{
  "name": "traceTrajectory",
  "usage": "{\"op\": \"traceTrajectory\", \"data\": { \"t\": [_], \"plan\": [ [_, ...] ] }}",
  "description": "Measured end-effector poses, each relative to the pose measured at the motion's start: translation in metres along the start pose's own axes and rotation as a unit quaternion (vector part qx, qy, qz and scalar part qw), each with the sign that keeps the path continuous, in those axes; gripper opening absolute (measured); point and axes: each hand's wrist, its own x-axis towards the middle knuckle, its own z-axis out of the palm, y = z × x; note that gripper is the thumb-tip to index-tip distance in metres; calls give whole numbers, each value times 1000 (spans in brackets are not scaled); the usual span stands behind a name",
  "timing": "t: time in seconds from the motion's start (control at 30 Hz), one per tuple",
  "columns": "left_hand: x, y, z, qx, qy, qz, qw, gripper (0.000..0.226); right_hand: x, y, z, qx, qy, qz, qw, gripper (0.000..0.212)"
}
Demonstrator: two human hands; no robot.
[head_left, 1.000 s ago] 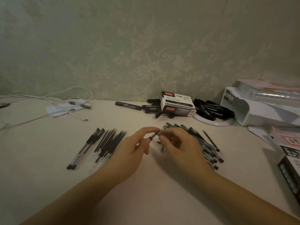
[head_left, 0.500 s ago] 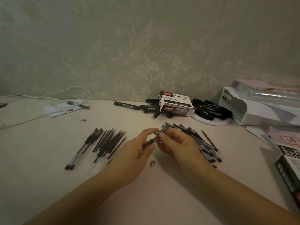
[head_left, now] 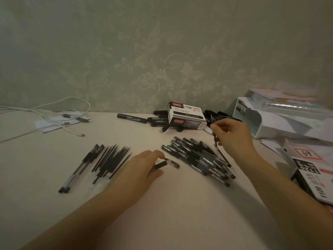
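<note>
The right hand [head_left: 232,138] pinches a thin dark pen refill [head_left: 215,141], partly hidden behind its fingers, and the left hand [head_left: 142,166] grips a short clear pen barrel with a black grip [head_left: 166,163] just above the pale tabletop [head_left: 180,204]. What the black-and-white cardboard box marked 1120 [head_left: 187,115] by the wall holds cannot be seen; a second printed box [head_left: 313,179] is cut off at the right edge, near a white plastic tray [head_left: 252,127] of papers. A heap of clear black-capped pens [head_left: 196,157] lies between the hands, and a row of loose black refills [head_left: 108,159] lies left of the left hand.
</note>
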Motion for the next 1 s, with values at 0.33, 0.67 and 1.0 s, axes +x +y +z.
{"op": "traceTrajectory", "data": {
  "t": [0.33,0.67,1.0],
  "plan": [
    [10,4,-2,44,64,-22,997,27,7,41,5,-279,-82,-13,957,11],
    [-9,-32,-50,111,81,-253,958,20,-1,28,7,-262,-48,-68,961,10],
    [-10,-23,-37,164,-3,-238,957,25,-76,-28,56,-79,-170,-188,964,8]
  ]
}}
